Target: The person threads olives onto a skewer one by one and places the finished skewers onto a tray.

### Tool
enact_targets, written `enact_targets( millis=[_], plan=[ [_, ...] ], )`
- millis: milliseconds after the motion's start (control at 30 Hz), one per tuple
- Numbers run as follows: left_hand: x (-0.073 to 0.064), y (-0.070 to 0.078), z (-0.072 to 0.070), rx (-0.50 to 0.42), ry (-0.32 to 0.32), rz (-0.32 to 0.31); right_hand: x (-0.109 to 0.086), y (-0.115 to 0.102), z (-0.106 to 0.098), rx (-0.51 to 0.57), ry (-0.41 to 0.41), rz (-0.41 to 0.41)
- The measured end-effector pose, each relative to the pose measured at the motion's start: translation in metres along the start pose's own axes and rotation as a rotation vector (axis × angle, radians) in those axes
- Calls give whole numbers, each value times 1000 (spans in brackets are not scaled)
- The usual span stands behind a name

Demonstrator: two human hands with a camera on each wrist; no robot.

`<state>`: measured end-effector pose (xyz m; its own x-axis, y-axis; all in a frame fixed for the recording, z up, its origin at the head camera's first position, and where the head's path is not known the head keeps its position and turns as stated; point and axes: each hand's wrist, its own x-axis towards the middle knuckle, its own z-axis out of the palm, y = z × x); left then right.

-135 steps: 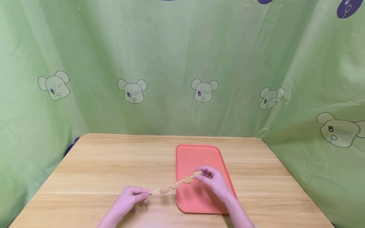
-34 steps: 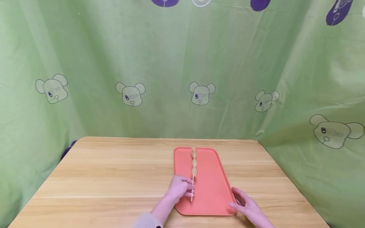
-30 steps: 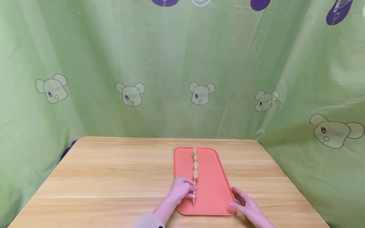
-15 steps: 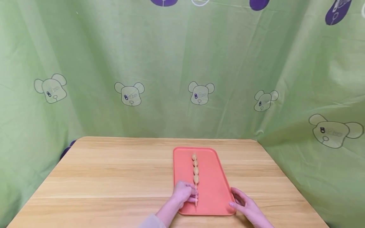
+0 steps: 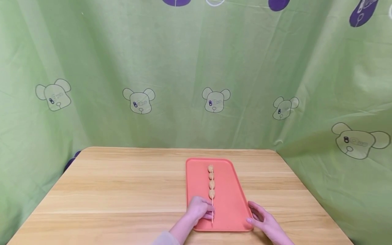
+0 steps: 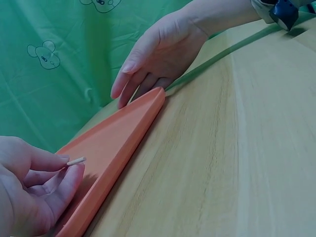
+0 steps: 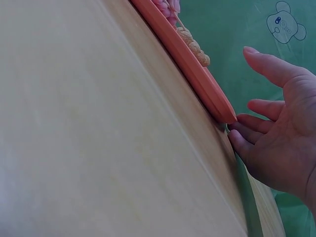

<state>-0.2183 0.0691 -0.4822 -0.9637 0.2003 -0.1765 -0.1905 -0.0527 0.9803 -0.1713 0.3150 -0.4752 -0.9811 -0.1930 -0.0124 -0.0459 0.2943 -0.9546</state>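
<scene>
A skewer with several bumpy tan balls threaded on a thin wooden stick runs lengthwise over the coral-red tray, its balls toward the far end. My left hand pinches the bare near part of the stick between thumb and fingers; in the left wrist view the stick's blunt end pokes out past the fingertips. At the tray's near right corner, my right hand has its fingers loosely bent against the outer rim. The right wrist view has the thumb raised apart from the tray.
The wooden table extends widely to the left of the tray, with a narrower strip on the right. A green curtain printed with bear heads surrounds the table at the back and sides.
Earlier both hands held the skewer slantwise. My right hand has since let go and moved to the tray's right edge, while my left turned the skewer lengthwise and drew it nearer and slightly right.
</scene>
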Motion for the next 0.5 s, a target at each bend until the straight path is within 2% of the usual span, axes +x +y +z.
enact_targets(
  millis=[500],
  plan=[
    [-5,4,0,32,-1,28,0,-2,-1,19,-22,7]
  ],
)
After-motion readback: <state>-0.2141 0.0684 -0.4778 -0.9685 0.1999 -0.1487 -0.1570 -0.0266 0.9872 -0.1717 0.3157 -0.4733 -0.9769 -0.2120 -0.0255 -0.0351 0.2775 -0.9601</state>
